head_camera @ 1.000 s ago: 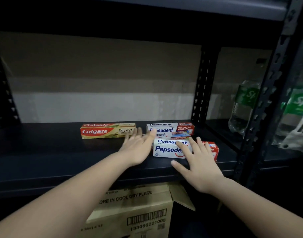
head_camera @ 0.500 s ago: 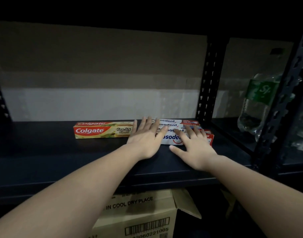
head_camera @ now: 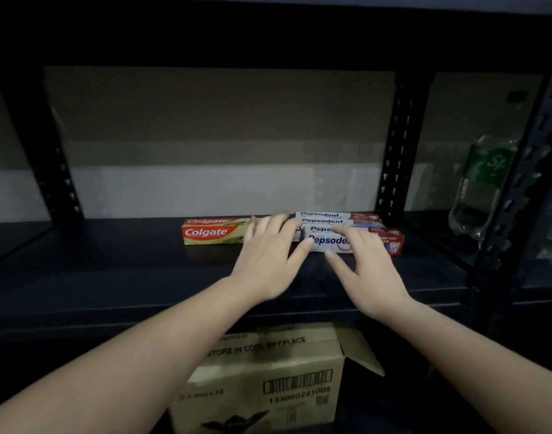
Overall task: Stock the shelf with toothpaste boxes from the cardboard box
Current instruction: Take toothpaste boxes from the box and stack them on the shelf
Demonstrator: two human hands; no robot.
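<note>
A red and gold Colgate box lies on the dark shelf. To its right lie three white and red Pepsodent boxes in a row front to back; the nearest Pepsodent box is in front, two more Pepsodent boxes lie behind it. My left hand rests flat, fingers spread, over the Colgate box's right end and the Pepsodent boxes' left ends. My right hand lies with fingers apart on the front Pepsodent box. Neither hand grips a box.
An open cardboard box with a barcode stands below the shelf, one flap out to the right. Black perforated uprights frame the bay. A clear green-labelled bottle stands in the neighbouring bay at right. A pale wall is behind.
The front Pepsodent box has been pushed back against the other boxes. Both hands moved deeper onto the shelf with it. The camera came closer.
</note>
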